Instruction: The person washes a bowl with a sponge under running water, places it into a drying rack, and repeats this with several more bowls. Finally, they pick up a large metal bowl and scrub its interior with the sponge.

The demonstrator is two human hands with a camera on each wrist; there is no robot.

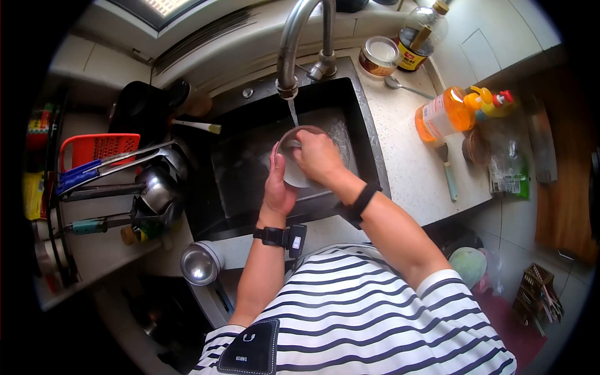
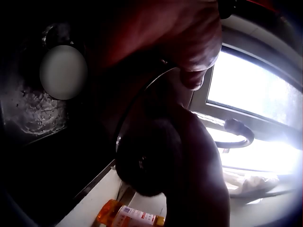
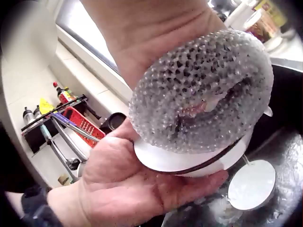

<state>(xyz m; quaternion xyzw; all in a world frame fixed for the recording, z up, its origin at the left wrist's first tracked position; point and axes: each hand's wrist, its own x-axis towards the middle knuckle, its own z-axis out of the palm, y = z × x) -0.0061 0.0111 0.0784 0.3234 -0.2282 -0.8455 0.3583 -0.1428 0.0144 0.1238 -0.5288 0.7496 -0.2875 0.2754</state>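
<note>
My left hand supports a white bowl with a dark rim, tilted over the sink; in the right wrist view the palm and fingers lie round its underside. My right hand reaches into the bowl with curled fingers, and the right wrist view shows a grey mesh scrubber in its grip, covering most of the fingers. Water runs from the faucet just above the bowl's far edge. The left wrist view is dark, and hand details there are hard to tell.
The black sink lies below both hands. Ladles and a red basket stand at left, a metal cup at the near edge. On the right counter are an orange bottle, a jar and a brush.
</note>
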